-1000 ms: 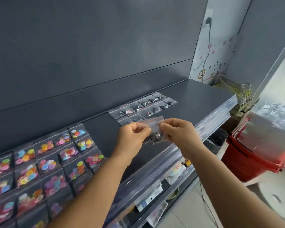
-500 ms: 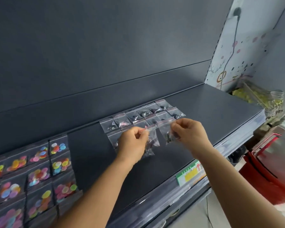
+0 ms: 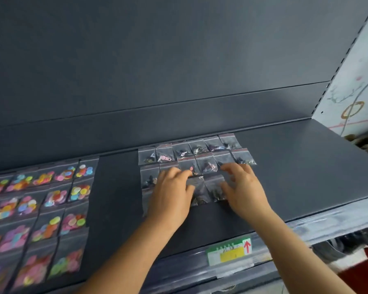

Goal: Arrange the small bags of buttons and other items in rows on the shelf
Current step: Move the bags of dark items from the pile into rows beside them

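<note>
Small clear bags of dark items (image 3: 197,152) lie in rows on the dark grey shelf (image 3: 295,177), near its back wall. Two more such bags (image 3: 207,190) lie flat on the shelf in front of those rows, between my hands. My left hand (image 3: 171,190) rests palm down on the shelf, fingers spread, covering part of the left bags. My right hand (image 3: 243,190) lies palm down with fingers apart, touching the right one of the two front bags. Neither hand grips a bag.
Rows of clear bags of coloured buttons (image 3: 51,200) fill the shelf's left part. A strip of bare shelf separates them from the dark bags. A green and yellow price label (image 3: 229,252) sits on the shelf's front rail. A painted wall (image 3: 353,85) bounds the right end.
Both hands held bags in the air before; they have now lowered them onto the shelf in front of the rows and flattened out over them. The view has moved closer.
</note>
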`<state>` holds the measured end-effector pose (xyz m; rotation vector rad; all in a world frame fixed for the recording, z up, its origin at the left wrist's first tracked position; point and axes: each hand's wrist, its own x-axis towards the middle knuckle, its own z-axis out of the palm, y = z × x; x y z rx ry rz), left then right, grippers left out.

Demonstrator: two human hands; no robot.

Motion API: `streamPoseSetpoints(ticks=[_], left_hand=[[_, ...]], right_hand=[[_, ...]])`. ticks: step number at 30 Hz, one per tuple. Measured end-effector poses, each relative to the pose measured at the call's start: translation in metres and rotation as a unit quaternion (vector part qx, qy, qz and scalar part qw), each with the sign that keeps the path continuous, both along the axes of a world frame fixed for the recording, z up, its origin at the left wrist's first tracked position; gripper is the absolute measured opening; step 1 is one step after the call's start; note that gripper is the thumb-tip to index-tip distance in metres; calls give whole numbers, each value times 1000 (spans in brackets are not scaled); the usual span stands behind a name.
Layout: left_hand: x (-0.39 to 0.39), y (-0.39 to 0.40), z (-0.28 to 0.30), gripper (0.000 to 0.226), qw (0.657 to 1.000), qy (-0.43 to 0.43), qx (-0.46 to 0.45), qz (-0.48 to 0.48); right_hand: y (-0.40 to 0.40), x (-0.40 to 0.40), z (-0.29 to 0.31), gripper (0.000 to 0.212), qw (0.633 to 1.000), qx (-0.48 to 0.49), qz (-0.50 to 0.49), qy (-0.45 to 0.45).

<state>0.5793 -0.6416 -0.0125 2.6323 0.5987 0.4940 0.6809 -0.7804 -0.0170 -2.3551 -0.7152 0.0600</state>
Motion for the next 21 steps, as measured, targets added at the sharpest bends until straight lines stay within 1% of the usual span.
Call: streamPoseSetpoints(ticks=[2, 4, 6, 10, 16, 19, 21], left_hand=[[-9, -4, -4, 36, 999, 30, 34, -27], [-17, -6, -9, 37, 997, 53, 41, -42], [-22, -8, -13, 38, 996, 61, 44, -40], [-23, -7, -18, 40, 996, 67, 45, -25], [-19, -6, -18, 41, 997, 55, 47, -7], [-18, -10, -18, 42, 998, 45, 45, -28], [-16, -14, -17, 42, 996, 45, 48, -51]], right_hand=[[-2, 1, 0, 31, 998, -16, 50, -19], [-3, 2, -2, 30, 994, -48, 97, -16], [-2, 1, -4, 27, 990, -69, 120, -7], [0, 1, -6, 18, 990, -60, 127, -13], [1, 3, -7, 23, 992, -64, 111, -17], [0, 4, -8, 29, 989, -83, 122, -23], [0, 5, -8, 28, 987, -90, 129, -30]])
